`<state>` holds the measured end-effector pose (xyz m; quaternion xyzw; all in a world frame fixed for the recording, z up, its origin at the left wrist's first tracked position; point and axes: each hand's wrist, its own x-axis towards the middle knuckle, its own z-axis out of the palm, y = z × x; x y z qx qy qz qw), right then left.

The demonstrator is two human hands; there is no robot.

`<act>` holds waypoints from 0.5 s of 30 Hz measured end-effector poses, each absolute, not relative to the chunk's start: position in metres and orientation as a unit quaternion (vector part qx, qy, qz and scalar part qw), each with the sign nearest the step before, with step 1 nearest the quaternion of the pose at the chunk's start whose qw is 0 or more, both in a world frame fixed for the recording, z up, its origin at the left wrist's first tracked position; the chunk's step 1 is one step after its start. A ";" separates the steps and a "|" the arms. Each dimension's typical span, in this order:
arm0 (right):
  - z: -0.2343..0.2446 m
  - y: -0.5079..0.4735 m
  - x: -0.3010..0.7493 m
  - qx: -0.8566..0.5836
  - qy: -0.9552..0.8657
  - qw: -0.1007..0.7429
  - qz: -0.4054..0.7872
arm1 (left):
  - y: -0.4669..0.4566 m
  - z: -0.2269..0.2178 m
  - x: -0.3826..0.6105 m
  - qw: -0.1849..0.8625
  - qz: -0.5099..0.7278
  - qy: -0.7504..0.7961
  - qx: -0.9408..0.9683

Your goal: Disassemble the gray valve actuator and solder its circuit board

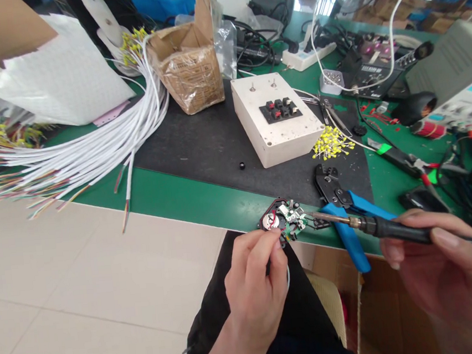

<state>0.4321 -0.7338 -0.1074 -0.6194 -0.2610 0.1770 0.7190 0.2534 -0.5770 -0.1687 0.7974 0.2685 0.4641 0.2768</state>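
Note:
A small green circuit board sits in a dark housing with a round silver part and red wires, at the table's front edge. My left hand is closed in a pinch at its near side. A white cable shows beside those fingers, which seem to grip its end; the fingertips partly hide it. In my right hand is a soldering iron, held like a pen. Its tip points left, close to the board's right edge; contact is hard to tell. Beneath the iron lie blue-handled crimping pliers.
A white switch box stands on the black mat, with yellow-tipped small parts beside it. White cables fan out leftward near a cardboard box. Tools and a grey instrument occupy the right.

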 end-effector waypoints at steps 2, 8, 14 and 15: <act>-0.108 -0.734 0.431 -0.619 -0.266 0.718 0.176 | -0.577 -0.169 0.252 0.276 0.448 0.270 0.807; -0.108 -0.731 0.429 -0.597 -0.247 0.743 0.175 | -0.576 -0.165 0.248 0.269 0.404 0.258 0.835; -0.107 -0.733 0.428 -0.588 -0.238 0.753 0.176 | -0.574 -0.150 0.246 0.217 0.369 0.266 0.863; -0.107 -0.734 0.428 -0.587 -0.238 0.754 0.178 | -0.574 -0.148 0.247 0.221 0.368 0.270 0.862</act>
